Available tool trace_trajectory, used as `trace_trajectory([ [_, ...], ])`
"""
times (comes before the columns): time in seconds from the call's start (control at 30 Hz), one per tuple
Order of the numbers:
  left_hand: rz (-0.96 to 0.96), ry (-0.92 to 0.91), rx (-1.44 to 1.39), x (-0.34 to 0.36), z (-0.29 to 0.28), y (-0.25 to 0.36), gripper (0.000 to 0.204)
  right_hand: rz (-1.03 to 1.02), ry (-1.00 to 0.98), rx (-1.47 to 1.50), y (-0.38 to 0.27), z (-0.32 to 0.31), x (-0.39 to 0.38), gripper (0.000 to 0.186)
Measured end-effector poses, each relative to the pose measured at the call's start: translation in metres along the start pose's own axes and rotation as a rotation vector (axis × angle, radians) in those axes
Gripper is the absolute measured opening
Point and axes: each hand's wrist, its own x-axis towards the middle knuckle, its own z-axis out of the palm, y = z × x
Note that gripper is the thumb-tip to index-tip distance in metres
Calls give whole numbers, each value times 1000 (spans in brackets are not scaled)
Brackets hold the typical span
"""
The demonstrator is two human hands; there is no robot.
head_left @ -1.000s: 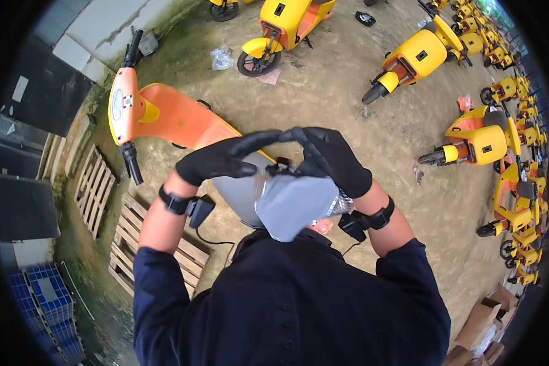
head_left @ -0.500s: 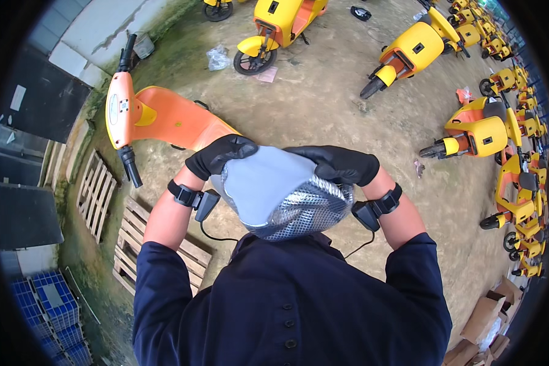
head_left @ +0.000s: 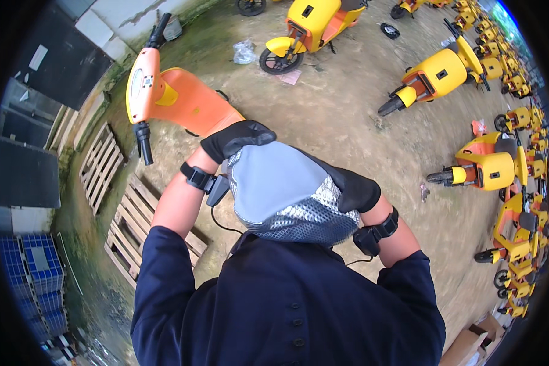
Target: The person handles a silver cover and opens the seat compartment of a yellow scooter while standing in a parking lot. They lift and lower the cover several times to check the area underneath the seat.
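Note:
A cover (head_left: pixel 280 183) of smooth grey fabric, with shiny silver quilting and dark mesh at its near right side, bulges close in front of my chest. My left hand (head_left: pixel 239 139), in a black glove, grips its far left edge with the fingers closed. On the right side my right hand (head_left: pixel 352 186), also gloved in black, clasps the rim, thumb over the silver part; its other fingers lie partly hidden behind the cover. Whatever lies under the cover is hidden. Just beyond stands an orange-and-white scooter (head_left: pixel 192 100), its rear end hidden by the cover and my left hand.
Wooden pallets (head_left: pixel 146 226) lie on the concrete floor at the left. Yellow scooters (head_left: pixel 442 73) stand ahead and in rows along the right. Blue crates (head_left: pixel 39 262) are stacked at the lower left, and a cardboard box (head_left: pixel 470 344) sits at the lower right.
My right hand has slid nearer down the cover's right side and turned, its fingers now angled away from me. My left hand keeps its grip. The whole view has shifted slightly.

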Motion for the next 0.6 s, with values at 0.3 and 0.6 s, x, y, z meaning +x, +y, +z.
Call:
trace_trajectory([
  [0.3, -127, 63, 172, -2, -1, 26, 29, 117, 287, 402, 18, 15, -29, 74],
  [0.6, -540, -61, 219, -61, 36, 32, 36, 262, 284, -819, -18, -31, -34, 33],
])
